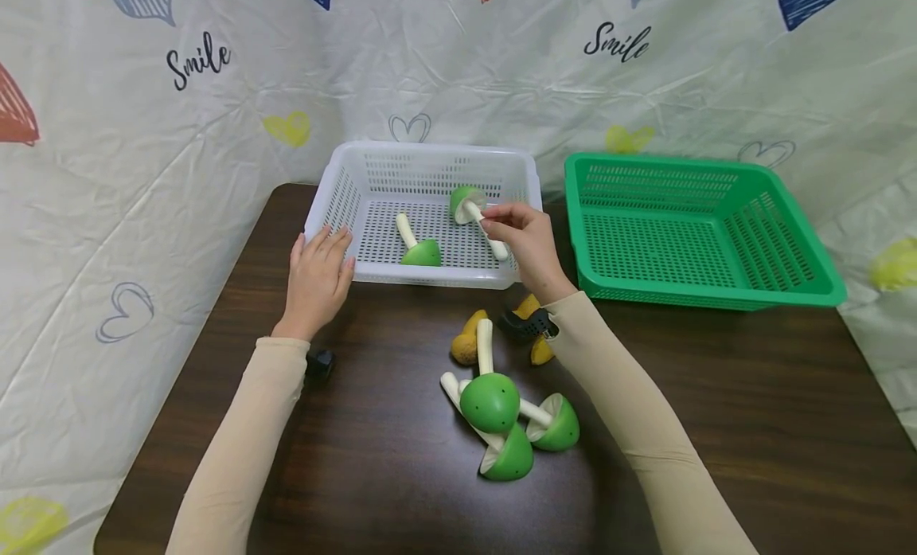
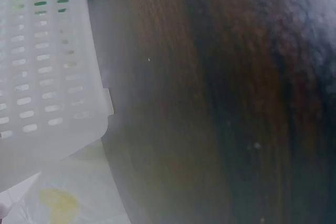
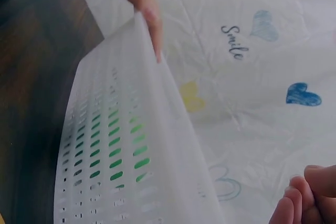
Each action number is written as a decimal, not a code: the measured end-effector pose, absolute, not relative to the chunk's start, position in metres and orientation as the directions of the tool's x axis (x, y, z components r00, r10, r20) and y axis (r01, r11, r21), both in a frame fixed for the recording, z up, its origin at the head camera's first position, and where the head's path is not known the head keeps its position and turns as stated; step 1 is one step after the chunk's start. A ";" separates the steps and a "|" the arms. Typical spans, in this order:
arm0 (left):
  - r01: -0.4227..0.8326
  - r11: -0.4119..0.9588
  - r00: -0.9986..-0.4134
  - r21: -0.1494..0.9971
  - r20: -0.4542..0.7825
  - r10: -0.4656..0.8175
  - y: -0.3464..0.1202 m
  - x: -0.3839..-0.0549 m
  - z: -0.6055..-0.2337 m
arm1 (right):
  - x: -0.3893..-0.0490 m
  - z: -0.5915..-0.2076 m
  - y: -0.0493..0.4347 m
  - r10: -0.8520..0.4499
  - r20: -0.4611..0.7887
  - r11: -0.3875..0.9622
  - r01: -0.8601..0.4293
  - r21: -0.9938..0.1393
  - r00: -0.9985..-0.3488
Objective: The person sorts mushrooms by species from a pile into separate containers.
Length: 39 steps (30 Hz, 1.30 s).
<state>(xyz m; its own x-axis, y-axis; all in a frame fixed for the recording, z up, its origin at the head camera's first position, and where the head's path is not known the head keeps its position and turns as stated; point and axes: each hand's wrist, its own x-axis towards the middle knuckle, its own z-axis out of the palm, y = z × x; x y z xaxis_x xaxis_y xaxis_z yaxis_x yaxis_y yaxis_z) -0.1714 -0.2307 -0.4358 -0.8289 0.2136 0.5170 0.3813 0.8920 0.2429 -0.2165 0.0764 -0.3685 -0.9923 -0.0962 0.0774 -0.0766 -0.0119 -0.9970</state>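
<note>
My right hand [image 1: 526, 240] reaches over the white basket [image 1: 444, 276] and pinches the pale stem of a green-capped toy mushroom [image 1: 469, 203]. In the right wrist view its thumb and fingertips [image 3: 302, 198] meet, and the mushroom is out of sight there. A second green toy mushroom [image 1: 421, 253] lies in the same basket, left of that one. On the basket's front left corner rests my left hand [image 1: 318, 280], fingers laid over the rim. The left wrist view shows the basket's perforated side [image 2: 44, 66] beside the dark table.
Several more green mushrooms [image 1: 490, 404] lie piled on the dark wooden table [image 1: 372, 459]. Yellow-brown pieces [image 1: 466, 348] sit behind them, some partly hidden by the right wrist strap [image 1: 528, 324]. A green basket [image 1: 705, 296] stands to the right, before a patterned cloth [image 1: 229, 133].
</note>
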 end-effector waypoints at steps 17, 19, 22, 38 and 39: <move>0.377 0.893 -0.829 0.246 0.519 0.207 -0.228 -0.171 -0.438 | -0.144 -0.384 0.122 -0.305 0.061 -0.023 -0.057 -0.998 -0.950; 0.378 0.892 -0.829 0.248 0.520 0.206 -0.228 -0.171 -0.438 | -0.132 -0.387 0.128 -0.336 0.031 -0.004 -0.031 -1.000 -0.941; 0.386 0.889 -0.824 0.246 0.526 0.212 -0.227 -0.171 -0.438 | -0.116 -0.395 0.138 -0.390 -0.005 0.040 -0.012 -0.999 -0.921; 0.376 0.893 -0.828 0.249 0.522 0.204 -0.229 -0.170 -0.437 | -0.096 -0.401 0.150 -0.602 0.006 0.282 -0.219 -0.934 -0.798; 0.374 0.894 -0.831 0.249 0.518 0.203 -0.229 -0.170 -0.438 | -0.095 -0.401 0.151 -0.612 0.013 0.290 -0.240 -0.926 -0.790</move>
<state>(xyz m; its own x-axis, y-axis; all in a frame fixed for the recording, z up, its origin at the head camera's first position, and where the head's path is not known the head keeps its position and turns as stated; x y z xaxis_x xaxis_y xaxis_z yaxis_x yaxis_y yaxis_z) -0.1696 -0.2285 -0.4379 -0.8307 0.2029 0.5184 0.3735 0.8936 0.2489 -0.0951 0.1507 -0.4013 -0.7904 -0.6124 0.0132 -0.2405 0.2904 -0.9262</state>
